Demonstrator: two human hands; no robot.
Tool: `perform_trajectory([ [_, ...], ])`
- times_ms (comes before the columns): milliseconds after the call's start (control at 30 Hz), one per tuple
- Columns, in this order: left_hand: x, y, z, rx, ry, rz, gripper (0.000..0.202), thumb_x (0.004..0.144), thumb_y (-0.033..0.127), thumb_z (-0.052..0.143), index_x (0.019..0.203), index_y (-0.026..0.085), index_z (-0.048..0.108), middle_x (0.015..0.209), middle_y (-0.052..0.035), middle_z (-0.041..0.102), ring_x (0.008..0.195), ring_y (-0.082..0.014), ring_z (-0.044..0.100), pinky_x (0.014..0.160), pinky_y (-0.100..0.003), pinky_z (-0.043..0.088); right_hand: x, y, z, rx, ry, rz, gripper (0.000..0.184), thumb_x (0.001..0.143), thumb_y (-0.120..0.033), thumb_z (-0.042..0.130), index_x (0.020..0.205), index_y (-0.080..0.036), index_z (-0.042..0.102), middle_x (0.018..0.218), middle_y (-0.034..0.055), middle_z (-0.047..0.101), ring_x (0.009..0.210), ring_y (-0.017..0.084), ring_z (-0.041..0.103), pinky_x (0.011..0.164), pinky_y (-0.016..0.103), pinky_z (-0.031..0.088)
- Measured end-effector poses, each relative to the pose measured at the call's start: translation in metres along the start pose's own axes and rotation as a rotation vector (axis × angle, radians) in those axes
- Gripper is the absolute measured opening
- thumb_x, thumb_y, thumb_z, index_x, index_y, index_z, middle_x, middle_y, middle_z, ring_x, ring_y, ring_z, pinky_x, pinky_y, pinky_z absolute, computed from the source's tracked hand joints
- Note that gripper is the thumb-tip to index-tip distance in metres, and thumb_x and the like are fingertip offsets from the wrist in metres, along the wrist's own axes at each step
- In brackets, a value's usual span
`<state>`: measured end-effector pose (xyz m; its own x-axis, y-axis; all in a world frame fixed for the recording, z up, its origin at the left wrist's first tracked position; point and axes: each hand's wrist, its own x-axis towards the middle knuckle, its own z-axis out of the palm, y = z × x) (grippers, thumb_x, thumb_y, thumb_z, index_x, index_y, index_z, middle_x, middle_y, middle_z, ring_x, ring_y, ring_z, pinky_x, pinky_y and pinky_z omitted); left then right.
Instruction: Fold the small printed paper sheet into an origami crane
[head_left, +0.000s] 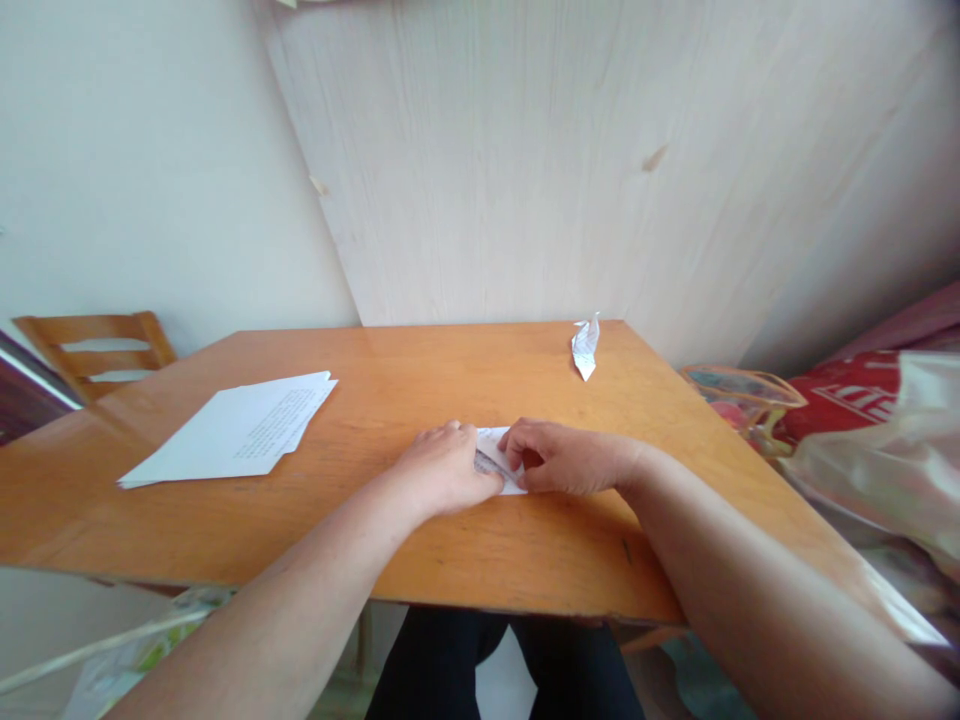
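A small piece of white printed paper [493,446] lies on the orange wooden table [525,560], mostly hidden under both hands. My left hand [448,470] rests on its left part with the fingers curled and pressed down. My right hand [559,457] presses the paper's right part, fingers bent and pinched against it. The two hands nearly touch over the paper. A finished folded white paper figure [586,346] lies near the table's far edge, apart from both hands.
A stack of white printed sheets [232,430] lies on the table's left part. A wooden chair [97,345] stands at the far left. Plastic bags, one red [847,400], sit to the right of the table. A pale wooden panel rises behind.
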<state>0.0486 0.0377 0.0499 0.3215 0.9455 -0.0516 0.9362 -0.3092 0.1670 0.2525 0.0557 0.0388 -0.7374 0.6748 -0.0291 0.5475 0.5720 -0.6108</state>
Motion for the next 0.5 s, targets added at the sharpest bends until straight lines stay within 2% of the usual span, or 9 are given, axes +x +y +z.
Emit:
perform_trajectory([
  [100,-0.0014,0.0021,-0.0023,-0.004,-0.017,-0.013,0.031,0.075,0.049,0.06,0.09,0.022,0.064,0.094,-0.0116,0.07,0.085,-0.0321,0.068,0.066,-0.039,0.049,0.0019,-0.0019,0.0019,-0.03,0.021,0.031,0.007,0.075,-0.02,0.064,0.081,-0.019,0.06,0.089,0.0024,0.062,0.078,0.016,0.054,0.068,0.026,0.042],
  [200,-0.0012,0.0008,-0.0016,-0.001,-0.02,-0.021,0.03,0.075,0.048,0.06,0.091,0.023,0.065,0.094,-0.0106,0.07,0.085,-0.0313,0.068,0.066,-0.038,0.049,0.0047,-0.0034,0.0056,-0.079,0.028,0.062,0.004,0.075,-0.018,0.062,0.076,-0.018,0.058,0.084,0.0022,0.061,0.075,0.015,0.053,0.066,0.025,0.04],
  [333,-0.0004,0.0003,-0.0016,0.004,-0.028,-0.014,0.03,0.076,0.049,0.059,0.09,0.024,0.066,0.092,-0.0108,0.07,0.083,-0.0315,0.068,0.065,-0.039,0.049,0.0058,-0.0043,0.0095,-0.112,0.076,0.075,0.006,0.074,-0.019,0.062,0.08,-0.018,0.061,0.088,0.0036,0.062,0.075,0.015,0.053,0.064,0.025,0.039],
  [500,-0.0015,0.0038,-0.0054,0.015,-0.055,-0.012,0.03,0.076,0.05,0.058,0.088,0.023,0.063,0.094,-0.0118,0.071,0.082,-0.0302,0.068,0.063,-0.037,0.049,0.0057,-0.0001,0.0078,-0.072,0.046,0.048,0.004,0.076,-0.021,0.062,0.076,-0.018,0.06,0.079,0.0019,0.061,0.071,0.014,0.05,0.061,0.024,0.037],
])
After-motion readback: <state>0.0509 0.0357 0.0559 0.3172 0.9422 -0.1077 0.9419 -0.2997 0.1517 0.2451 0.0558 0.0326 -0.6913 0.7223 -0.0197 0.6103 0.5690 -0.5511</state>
